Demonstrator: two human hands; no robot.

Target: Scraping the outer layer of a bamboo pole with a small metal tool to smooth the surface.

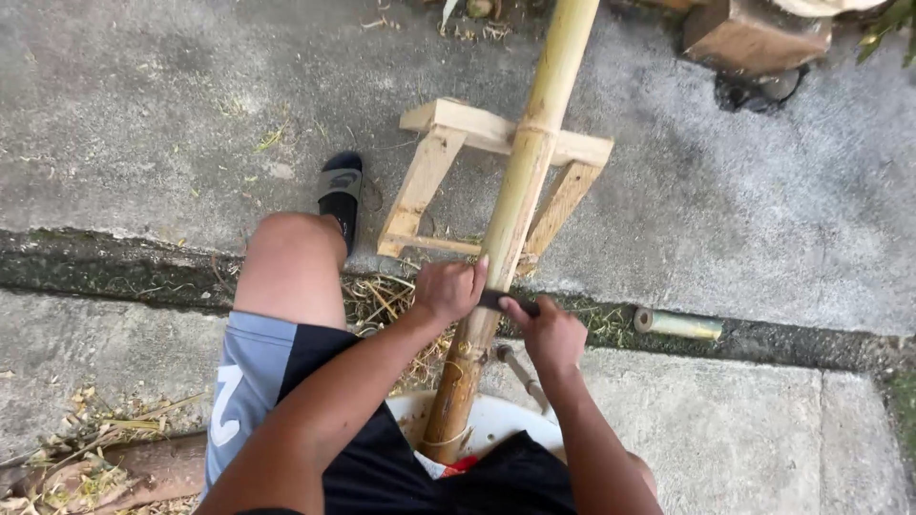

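1. Bamboo pole, long, yellow-green and knotted, runs from the white seat between the knees up and away over a pale wooden trestle.
2. Left hand has its fingers curled tight on a dark blade laid across the pole.
3. Right hand clamps the blade's other end; both sit level, either side of the stem.
4. Shavings litter rough grey concrete; a short cut bamboo piece lies right.

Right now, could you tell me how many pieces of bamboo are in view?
2: the long bamboo pole lying across the wooden stand, and a short bamboo piece on the ground to its right. Others may be hidden.
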